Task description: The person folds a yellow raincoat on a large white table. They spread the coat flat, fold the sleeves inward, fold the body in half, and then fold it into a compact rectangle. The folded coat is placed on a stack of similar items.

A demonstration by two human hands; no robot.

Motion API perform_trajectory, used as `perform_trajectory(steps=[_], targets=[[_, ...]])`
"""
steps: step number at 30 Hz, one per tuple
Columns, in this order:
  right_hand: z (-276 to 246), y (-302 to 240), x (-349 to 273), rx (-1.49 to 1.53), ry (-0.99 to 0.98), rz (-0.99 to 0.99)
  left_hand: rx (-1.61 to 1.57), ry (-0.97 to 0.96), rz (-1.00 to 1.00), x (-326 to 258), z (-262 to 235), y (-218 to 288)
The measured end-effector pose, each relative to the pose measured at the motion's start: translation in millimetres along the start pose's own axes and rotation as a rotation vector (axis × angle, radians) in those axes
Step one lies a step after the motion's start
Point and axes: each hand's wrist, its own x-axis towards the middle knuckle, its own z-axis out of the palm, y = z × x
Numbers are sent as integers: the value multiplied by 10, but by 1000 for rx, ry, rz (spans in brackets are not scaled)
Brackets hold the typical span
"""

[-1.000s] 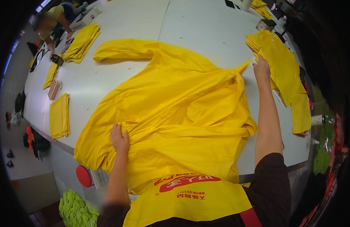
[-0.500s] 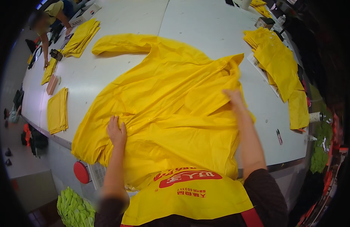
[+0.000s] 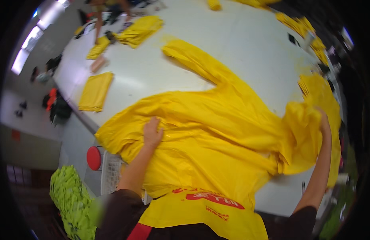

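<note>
A large yellow raincoat-like garment [image 3: 217, 132] lies spread over the white table [image 3: 241, 52], one sleeve stretching toward the far side. My left hand [image 3: 152, 133] presses flat on the garment near its left edge, fingers apart. My right hand [image 3: 323, 120] is raised at the right, gripping a bunched fold of the same garment and lifting it off the table. The fingers are partly hidden by the cloth.
Folded yellow pieces lie on the table at the left [image 3: 95, 91] and far left [image 3: 139, 30]; another stack [image 3: 305, 28] runs along the right edge. A person works at the far left corner. A red stool [image 3: 94, 158] and a lime-green bundle [image 3: 71, 200] sit below the table.
My right hand went from the garment's far right edge inward, then out to the right, lifting a bunched fold. The view swung so the garment now lies more diagonally. My left hand stayed pressing.
</note>
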Motion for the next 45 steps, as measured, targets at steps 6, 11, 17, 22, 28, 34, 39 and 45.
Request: perform_trajectory(steps=[6, 11, 17, 22, 28, 34, 39, 45], targets=[[1958, -1943, -462, -268, 487, -381, -11, 23, -39, -55, -196, 97], [2813, -1534, -360, -1020, 251, -86, -29, 36, -13, -23, -202, 96], [510, 886, -416, -662, 600, 588, -34, 28, 17, 42, 70, -27], [985, -677, -355, -1189, 512, 570, -25, 139, 79, -10, -69, 168], [3144, -1651, -169, -236, -7, 74, -138, 212, 215, -60, -223, 710], [4163, -1841, 50, -281, -62, -342, -271, 84, 237, -7, -147, 813], [4235, -2294, -351, -472, 98, -688, -309, 27, 357, -129, -311, 784], [4405, -2278, -572, -394, -71, -262, -321, -14, 378, -285, -333, 779]])
